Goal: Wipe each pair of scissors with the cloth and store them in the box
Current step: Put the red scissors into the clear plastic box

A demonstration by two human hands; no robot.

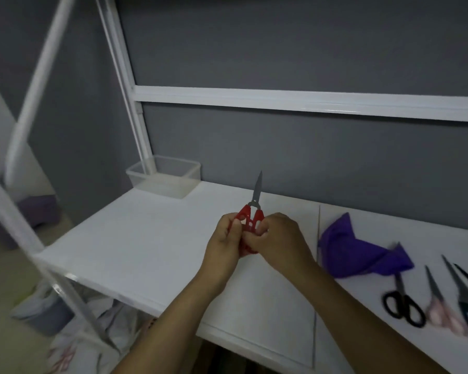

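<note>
White table [146, 244]: both hands grip red scissors [250, 220], cloth [357, 252] nearby.

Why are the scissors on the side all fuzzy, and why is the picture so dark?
Head view: the spare scissors at the right edge and the white poles at the left are smeared, likely by camera motion; the red scissors, held by the left hand and right hand in the middle, look sharper; the light is dim and greyish, with no glare.
</note>
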